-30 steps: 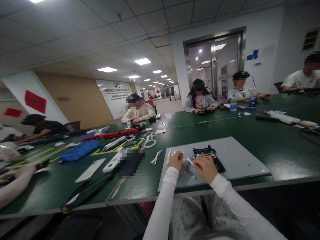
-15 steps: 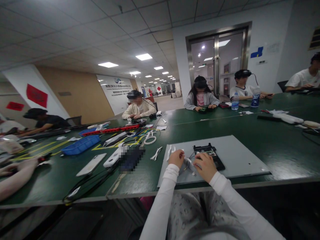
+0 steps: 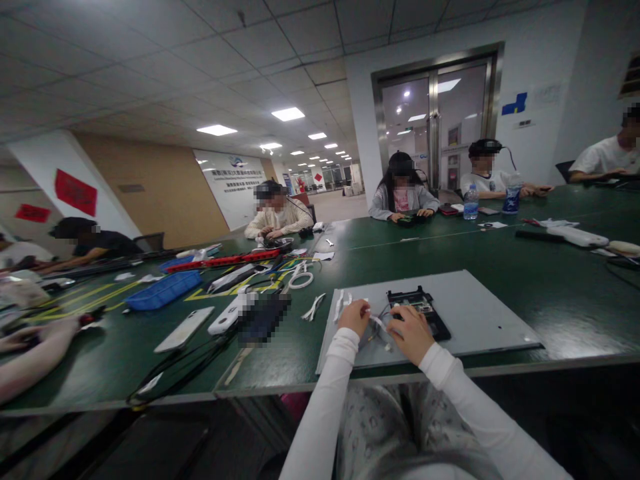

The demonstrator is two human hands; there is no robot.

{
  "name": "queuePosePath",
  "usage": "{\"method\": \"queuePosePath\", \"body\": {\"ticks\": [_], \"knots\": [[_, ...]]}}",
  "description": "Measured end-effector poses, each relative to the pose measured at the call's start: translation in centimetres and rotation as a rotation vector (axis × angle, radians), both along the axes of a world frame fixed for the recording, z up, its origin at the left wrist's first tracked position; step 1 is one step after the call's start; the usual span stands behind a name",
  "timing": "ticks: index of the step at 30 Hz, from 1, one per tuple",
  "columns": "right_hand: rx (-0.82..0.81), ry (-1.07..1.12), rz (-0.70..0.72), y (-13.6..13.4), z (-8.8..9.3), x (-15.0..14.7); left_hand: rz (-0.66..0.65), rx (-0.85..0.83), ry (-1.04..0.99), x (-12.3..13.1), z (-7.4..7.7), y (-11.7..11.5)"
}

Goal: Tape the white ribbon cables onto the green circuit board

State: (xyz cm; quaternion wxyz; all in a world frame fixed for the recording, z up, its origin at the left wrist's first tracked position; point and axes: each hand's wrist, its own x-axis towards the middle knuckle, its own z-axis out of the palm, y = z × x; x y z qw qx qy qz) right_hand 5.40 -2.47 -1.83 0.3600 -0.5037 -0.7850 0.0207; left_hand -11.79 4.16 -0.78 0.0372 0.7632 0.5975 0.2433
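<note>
The left hand (image 3: 355, 317) is bringing its fingertips together beside the tangle of thin pale wires (image 3: 376, 324); whether they are gripping a wire cannot be told. The right hand (image 3: 412, 333) is curling its fingers at the opposite side, its hold likewise hidden. The wires are lying between both hands, over the flat, light-grey rectangular panel (image 3: 480, 317). The open-framed black plastic unit (image 3: 440, 325) is resting beyond the right hand. Compared with half a second earlier, both hands are keeping nearly the same positions.
</note>
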Motion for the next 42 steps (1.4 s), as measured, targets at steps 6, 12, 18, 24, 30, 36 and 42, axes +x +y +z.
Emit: {"method": "queuePosePath", "body": {"ticks": [6,12,18,24,30,36,42], "knots": [[-0.044,-0.026,0.000,0.01,0.19,-0.06,-0.019,0.019,0.042,-0.14,-0.11,0.10],[-0.051,-0.036,0.002,-0.07,0.24,-0.08,-0.024,0.031,0.069,-0.08,0.04,-0.02],[-0.063,-0.034,0.004,-0.09,0.24,-0.07,-0.025,0.036,0.075,0.05,0.45,-0.36],[-0.067,-0.033,0.007,-0.14,0.30,-0.10,-0.013,0.036,0.079,0.05,0.55,-0.39],[-0.074,-0.047,0.014,-0.38,0.44,-0.04,-0.005,0.035,0.088,0.08,0.50,-0.39],[-0.083,-0.081,0.021,-0.47,0.56,0.00,-0.001,0.024,0.092,0.07,0.56,-0.41],[-0.098,-0.118,0.025,-0.56,0.77,-0.04,-0.010,0.040,0.092,0.05,0.58,-0.42]]}}
